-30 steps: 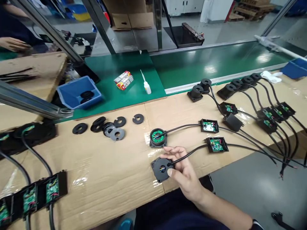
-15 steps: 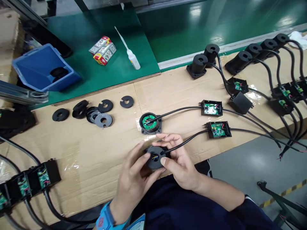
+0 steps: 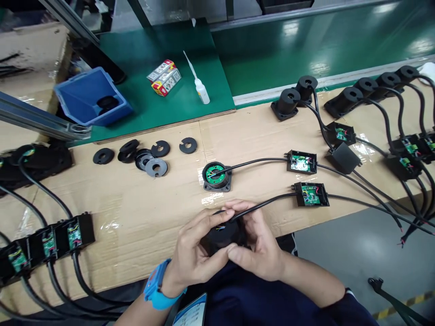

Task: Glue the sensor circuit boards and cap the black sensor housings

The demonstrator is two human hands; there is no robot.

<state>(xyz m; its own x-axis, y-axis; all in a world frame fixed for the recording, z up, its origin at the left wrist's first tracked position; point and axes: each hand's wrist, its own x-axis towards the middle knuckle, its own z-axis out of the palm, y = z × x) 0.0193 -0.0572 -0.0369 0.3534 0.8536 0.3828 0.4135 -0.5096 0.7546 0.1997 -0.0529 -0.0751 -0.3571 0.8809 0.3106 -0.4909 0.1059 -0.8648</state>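
Close to the table's near edge, a round black housing (image 3: 226, 239) is gripped between both hands, tilted toward me. My left hand (image 3: 199, 246) wraps its left side, with the index finger over the top rim and the thumb on the near side. My right hand (image 3: 260, 251) closes round the right side, its thumb tip touching the left thumb. Coloured wires show in the opening on top, and a black cable (image 3: 267, 202) runs from it to an open box with a circuit board (image 3: 311, 194). Just beyond sits another open housing with a green ring board (image 3: 215, 175).
Several slotted black discs (image 3: 156, 167) lie left of centre. A blue bin (image 3: 90, 97), a small carton (image 3: 165, 78) and a white dropper bottle (image 3: 202, 92) stand on the green mat. Cabled housings (image 3: 287, 103) line the right; wired boxes (image 3: 83, 231) sit at left.
The housing has tilted toward me and come slightly nearer. My left index finger has moved over its top, and the two thumbs have come together on the near side. The camera view has shifted.
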